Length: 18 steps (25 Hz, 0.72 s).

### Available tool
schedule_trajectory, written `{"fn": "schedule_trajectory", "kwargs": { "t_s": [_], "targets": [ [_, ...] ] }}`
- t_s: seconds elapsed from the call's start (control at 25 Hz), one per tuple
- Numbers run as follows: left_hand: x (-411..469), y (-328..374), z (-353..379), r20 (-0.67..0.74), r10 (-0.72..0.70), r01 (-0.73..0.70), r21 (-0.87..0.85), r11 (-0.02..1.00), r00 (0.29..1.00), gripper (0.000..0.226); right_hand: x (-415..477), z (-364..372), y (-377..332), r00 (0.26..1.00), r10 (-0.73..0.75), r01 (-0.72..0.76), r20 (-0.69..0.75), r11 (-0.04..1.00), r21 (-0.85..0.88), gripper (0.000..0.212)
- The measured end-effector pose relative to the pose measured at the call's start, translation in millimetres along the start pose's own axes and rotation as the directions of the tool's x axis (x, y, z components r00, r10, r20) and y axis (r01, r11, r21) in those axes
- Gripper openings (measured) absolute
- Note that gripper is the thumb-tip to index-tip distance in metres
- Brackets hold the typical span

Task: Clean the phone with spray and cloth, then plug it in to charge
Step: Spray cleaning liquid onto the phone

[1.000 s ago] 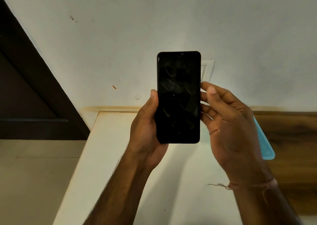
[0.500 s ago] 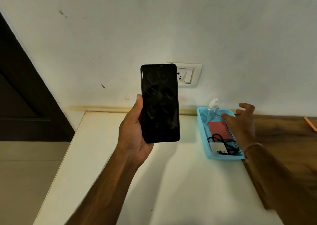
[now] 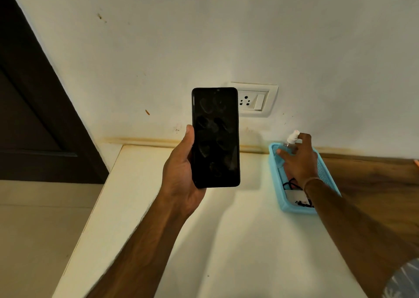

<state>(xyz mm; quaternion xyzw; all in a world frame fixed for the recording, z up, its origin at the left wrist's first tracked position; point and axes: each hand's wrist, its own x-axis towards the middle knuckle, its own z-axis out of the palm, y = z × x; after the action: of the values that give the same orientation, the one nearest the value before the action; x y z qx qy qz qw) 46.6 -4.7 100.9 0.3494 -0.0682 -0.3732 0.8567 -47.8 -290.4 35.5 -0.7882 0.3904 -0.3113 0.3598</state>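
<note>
Phone (image 3: 215, 138), centre: black, glossy face mottled with dull grey smudges.
Wall (image 3: 204, 36), 12 o'clock: off-white with a few brown specks and a yellow-brown stain line along its foot.
Socket plate (image 3: 256, 100), 1 o'clock of phone: white, black pin holes.
Table (image 3: 226, 241), 6 o'clock: cream.
Wood surface (image 3: 374, 179), 3 o'clock: brown, darker grain streaks.
Basket (image 3: 275, 175), 3 o'clock of phone: light blue, fine mesh pattern.
Spray bottle (image 3: 292, 137): white nozzle.
In the basket: black cable (image 3: 289, 184), white block (image 3: 294, 195).
Door (image 3: 34, 116), 9 o'clock: dark brown.
Floor (image 3: 34, 229), 8 o'clock: beige.
Wrist thread (image 3: 314, 180): tan.
Sleeve (image 3: 405, 279), 5 o'clock: grey, pale mottling.
</note>
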Motion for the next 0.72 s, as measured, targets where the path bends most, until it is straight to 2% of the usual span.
{"fn": "schedule_trajectory", "kwargs": {
  "t_s": [0.2, 0.28, 0.48, 0.6, 0.72],
  "targets": [
    [-3.3, -4.2, -21.9, 0.006, -0.050, 0.050, 0.032, 0.998, 0.999, 0.056, -30.0, -20.5, -44.1, 0.988, -0.103, 0.120, -0.112, 0.979, 0.163, 0.062],
    [-3.6, -6.7, -25.6, 0.003, -0.063, 0.063, 0.038, 0.997, 0.998, 0.054, -54.9, -24.5, -63.0, 0.987, -0.123, 0.145, -0.106, 0.962, 0.231, 0.064],
    [-4.3, -14.7, -28.1, -0.003, -0.075, 0.075, -0.006, 0.997, 0.997, 0.051, -127.3, -6.5, -101.8, 0.990, -0.113, 0.054, 0.084, 0.857, 0.512, 0.080],
    [-4.2, -19.9, -29.9, -0.031, -0.099, 0.097, -0.041, 0.994, 0.995, 0.046, -148.7, 1.3, -114.9, 0.969, -0.147, 0.008, 0.200, 0.823, 0.568, 0.077],
    [-4.2, -24.7, -30.1, -0.042, -0.097, 0.096, -0.025, 0.995, 0.994, 0.044, -156.0, -2.6, -114.9, 0.955, -0.165, -0.006, 0.245, 0.817, 0.577, 0.075]
  ]
}}
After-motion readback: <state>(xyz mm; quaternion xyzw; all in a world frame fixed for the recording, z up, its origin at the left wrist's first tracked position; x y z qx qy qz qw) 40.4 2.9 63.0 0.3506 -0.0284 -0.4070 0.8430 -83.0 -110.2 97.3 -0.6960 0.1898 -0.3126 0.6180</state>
